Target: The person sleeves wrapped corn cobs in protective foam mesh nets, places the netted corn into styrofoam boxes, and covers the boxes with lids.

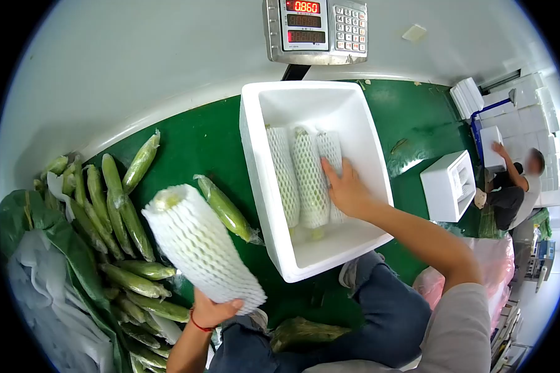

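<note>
My left hand (214,311) is closed around the lower end of a thick, pale green vegetable in a white foam net sleeve (205,248), held tilted left of the box. Inside the white foam box (255,161) lie three more sleeved vegetables side by side: one on the left (283,177), one in the middle (309,180) and one on the right (331,149). My right hand (351,189) reaches over the box's right wall, its fingers extended on the right-hand one and partly hiding it. Its thumb is close to the middle one.
A scale display (315,31) reading 0.860 stands behind the box. Several plastic-wrapped green vegetables (127,224) lie at left beside a green bag (75,248); a single one (224,208) lies nearer the box. At right, another person (519,186) sits by a second foam box (438,186).
</note>
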Tool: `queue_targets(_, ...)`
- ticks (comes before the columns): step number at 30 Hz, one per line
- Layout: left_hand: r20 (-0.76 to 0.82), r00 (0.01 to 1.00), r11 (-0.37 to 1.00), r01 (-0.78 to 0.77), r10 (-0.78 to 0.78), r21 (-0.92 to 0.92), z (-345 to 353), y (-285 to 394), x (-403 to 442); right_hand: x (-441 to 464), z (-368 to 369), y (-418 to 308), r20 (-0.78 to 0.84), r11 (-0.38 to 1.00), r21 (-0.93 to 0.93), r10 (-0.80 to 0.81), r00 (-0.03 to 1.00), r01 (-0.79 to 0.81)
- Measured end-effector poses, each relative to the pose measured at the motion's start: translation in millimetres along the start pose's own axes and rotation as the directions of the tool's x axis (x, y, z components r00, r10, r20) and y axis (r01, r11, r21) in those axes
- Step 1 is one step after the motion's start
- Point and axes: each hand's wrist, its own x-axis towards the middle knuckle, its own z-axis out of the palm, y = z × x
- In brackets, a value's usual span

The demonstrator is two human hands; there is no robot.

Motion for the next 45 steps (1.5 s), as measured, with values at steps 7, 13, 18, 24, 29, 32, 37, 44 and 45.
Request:
queue_targets(7,0.368,0.921,0.927,0.24,-0.125,-0.287,84.1,21.0,34.4,121.8,-7.8,-40.9,-0.121,0.844,0.479,-0.209,0.971,0.241)
queue_targets(13,0.321,0.924,0.946,0.274,-0.21,-0.171,94.4,19.4,31.3,134.7,3.8,-53.6,-0.01,0.924,0.319,-0.218,0.976,0.209)
queue_targets(18,0.261,0.93,0.939,0.306,-0.26,-0.156,100.5,31.5,34.1,130.5,-9.0,-24.1,0.001,0.958,0.266,-0.109,0.994,0.104)
queue_targets(24,0.062,0.997,0.973,0.027,-0.042,0.23,114.0,44.2,41.7,106.9,-23.5,-2.9,0.072,0.966,0.211,-0.166,0.983,0.148)
queue_targets(29,0.258,0.95,0.109,-0.279,0.177,0.954,132.0,140.7,126.1,-2.1,-91.6,5.7,-0.302,0.954,0.118,-0.231,0.925,0.277)
queue_targets(32,0.44,0.89,-0.546,-0.311,0.12,0.778,160.7,133.1,208.9,-54.1,-79.4,13.0,-0.248,0.879,0.326,-0.275,0.929,0.347)
queue_targets(37,0.561,0.826,-0.711,-0.422,-0.047,0.562,142.5,75.3,314.5,-73.2,-68.4,21.8,-0.118,0.826,0.461,-0.305,0.945,0.324)
queue_targets(44,0.484,0.852,-0.713,-0.466,-0.2,0.525,144.1,80.5,301.7,-92.3,-71.2,-12.2,-0.023,0.829,0.274,-0.501,0.865,0.487)
queue_targets(45,0.647,0.75,-0.744,-0.51,-0.139,0.431,129.1,79.0,299.0,-93.9,-68.5,-11.5,-0.011,0.841,0.229,-0.501,0.865,0.49)
